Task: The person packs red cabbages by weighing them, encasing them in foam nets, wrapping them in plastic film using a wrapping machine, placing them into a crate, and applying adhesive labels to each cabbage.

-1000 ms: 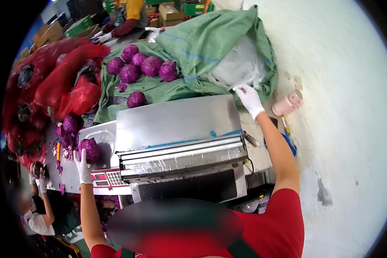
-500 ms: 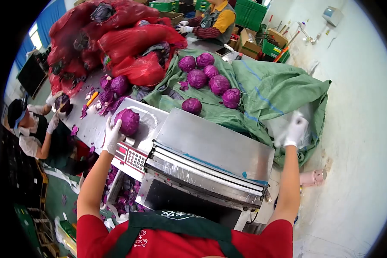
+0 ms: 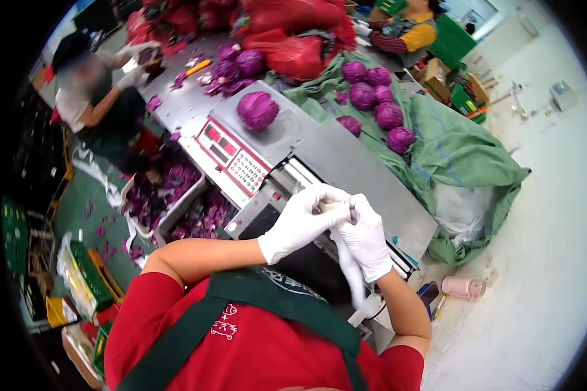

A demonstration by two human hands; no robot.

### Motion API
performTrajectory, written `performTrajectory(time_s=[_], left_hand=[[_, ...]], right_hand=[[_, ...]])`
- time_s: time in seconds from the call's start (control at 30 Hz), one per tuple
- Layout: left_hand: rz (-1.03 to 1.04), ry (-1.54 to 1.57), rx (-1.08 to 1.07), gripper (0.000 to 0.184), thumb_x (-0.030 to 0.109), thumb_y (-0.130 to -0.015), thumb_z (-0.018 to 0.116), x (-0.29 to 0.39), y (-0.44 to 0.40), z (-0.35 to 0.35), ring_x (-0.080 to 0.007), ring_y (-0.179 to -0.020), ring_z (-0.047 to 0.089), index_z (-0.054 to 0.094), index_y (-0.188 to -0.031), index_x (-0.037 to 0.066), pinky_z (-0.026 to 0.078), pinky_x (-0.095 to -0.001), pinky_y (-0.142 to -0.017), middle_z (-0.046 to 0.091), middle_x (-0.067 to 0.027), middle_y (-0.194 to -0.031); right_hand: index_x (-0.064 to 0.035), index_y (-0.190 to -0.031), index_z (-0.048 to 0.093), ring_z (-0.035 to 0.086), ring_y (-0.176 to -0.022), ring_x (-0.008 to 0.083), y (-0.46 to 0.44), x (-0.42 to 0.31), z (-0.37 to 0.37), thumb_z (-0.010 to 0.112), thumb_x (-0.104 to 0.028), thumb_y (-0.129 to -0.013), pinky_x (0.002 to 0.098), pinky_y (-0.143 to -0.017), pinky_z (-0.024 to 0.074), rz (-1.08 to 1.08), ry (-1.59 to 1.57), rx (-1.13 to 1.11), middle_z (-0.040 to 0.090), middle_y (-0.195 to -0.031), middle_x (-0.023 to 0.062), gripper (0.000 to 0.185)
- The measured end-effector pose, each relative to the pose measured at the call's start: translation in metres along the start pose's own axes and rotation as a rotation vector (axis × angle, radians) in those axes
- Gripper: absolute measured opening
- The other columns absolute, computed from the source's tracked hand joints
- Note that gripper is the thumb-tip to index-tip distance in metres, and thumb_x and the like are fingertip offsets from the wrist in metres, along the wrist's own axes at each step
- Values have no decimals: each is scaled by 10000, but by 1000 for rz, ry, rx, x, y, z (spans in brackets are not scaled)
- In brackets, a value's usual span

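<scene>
The left hand (image 3: 301, 223) and right hand (image 3: 366, 242) pinch a limp white wrap (image 3: 352, 277) with closed fingers (image 3: 326, 193), and pulling too hard could tear it.

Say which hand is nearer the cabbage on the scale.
Left. The left hand is below and right of the cabbage in the picture, apart from it; the right hand is farther right and lower.

Here's smooth metal, the machine cover (image 3: 372, 189), grey with a dull sheen! Green sack (image 3: 466, 146), woven-looking and creased; red sacking (image 3: 293, 55), glossy like plastic. Matt white gloves (image 3: 310, 218), and thin, wrinkled film (image 3: 351, 270), plastic by its look!
</scene>
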State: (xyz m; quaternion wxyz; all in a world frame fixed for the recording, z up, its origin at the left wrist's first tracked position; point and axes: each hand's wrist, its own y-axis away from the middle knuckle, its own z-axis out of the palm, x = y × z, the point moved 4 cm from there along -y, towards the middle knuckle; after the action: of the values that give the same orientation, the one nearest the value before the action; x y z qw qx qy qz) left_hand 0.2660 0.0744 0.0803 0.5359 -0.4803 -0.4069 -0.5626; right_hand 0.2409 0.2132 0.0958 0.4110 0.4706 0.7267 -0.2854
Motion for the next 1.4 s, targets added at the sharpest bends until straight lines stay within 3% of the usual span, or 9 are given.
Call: performTrajectory(time_s=[0.33, 0.57, 0.7, 0.83, 1.0, 1.1, 1.23, 1.3, 1.4], left_hand=[[-110, 92, 250, 192, 149, -908, 622, -32, 30, -49, -65, -816, 574, 574, -1027, 6, 482, -227, -731, 606, -5, -897], [-125, 321, 222, 148, 101, -875, 642, -22, 6, -83, -97, -915, 576, 630, -985, 4, 481, -235, -787, 594, -29, -984], [495, -565, 509, 268, 79, -759, 705, -11, -5, -119, -276, -1118, 550, 720, -1019, 146, 430, -375, -951, 576, -115, -1192], [681, -493, 372, 260, 40, -759, 711, -2, -30, -158, -297, -1113, 564, 709, -1014, 91, 444, -375, -936, 642, -112, -1077], [-207, 538, 76, 235, 121, -946, 564, -26, -57, -187, -59, -856, 572, 540, -1160, 25, 485, -208, -768, 599, -11, -1020], [-692, 302, -423, 439, 188, -873, 676, -44, -42, -205, -41, -767, 564, 537, -1265, 47, 492, -204, -693, 622, 19, -951], [-313, -13, 157, 184, 165, -795, 750, -33, -106, -291, -58, -728, 609, 674, -894, 30, 497, -225, -647, 676, -17, -804], [7, -373, 428, 217, 127, -800, 658, -49, -158, -345, -145, -798, 639, 644, -1002, 49, 504, -267, -710, 682, -73, -841], [-183, -945, 499, 303, 280, -816, 628, -44, -201, -372, -286, -863, 643, 635, -1054, 94, 498, -377, -761, 667, -160, -876]], right_hand=[[-22, -969, 541, 606, -651, 130, 6, -9, 59, 532, -198, -957, 235, -540, 499, 487, -404, -506, 592, -796, 60, 177], [5, -1263, 552, 516, -1168, 180, -44, 1, 88, 579, -272, -948, 305, -984, 419, -202, -272, 144, 546, -1274, 104, 420], [7, -1304, 497, 509, -1190, 181, -68, 0, 126, 624, -231, -919, 308, -1013, 413, 79, -962, 128, 527, -1297, 96, 470], [-8, -1195, 516, 564, -1022, 144, -93, -2, 144, 617, -223, -926, 282, -913, 456, 164, -912, 102, 578, -1138, 73, 359], [-31, -932, 513, 581, -753, 134, -130, 29, 147, 431, -286, -1015, 294, -717, 505, 275, -920, 166, 585, -848, 62, 280], [-15, -949, 521, 611, -771, 172, -158, 32, 137, 424, -273, -1010, 325, -730, 525, 470, -1244, 146, 594, -846, 86, 282], [-24, -986, 582, 553, -782, 74, -204, 4, 141, 661, -207, -879, 248, -701, 479, 419, -293, -125, 600, -861, 0, 227], [-15, -922, 622, 559, -733, 74, -244, 5, 141, 652, -229, -880, 246, -697, 479, 339, -118, -278, 633, -842, 18, 220], [24, -981, 640, 542, -781, 99, -309, 8, 138, 567, -249, -911, 270, -722, 452, 418, -156, -83, 638, -903, 37, 291]])
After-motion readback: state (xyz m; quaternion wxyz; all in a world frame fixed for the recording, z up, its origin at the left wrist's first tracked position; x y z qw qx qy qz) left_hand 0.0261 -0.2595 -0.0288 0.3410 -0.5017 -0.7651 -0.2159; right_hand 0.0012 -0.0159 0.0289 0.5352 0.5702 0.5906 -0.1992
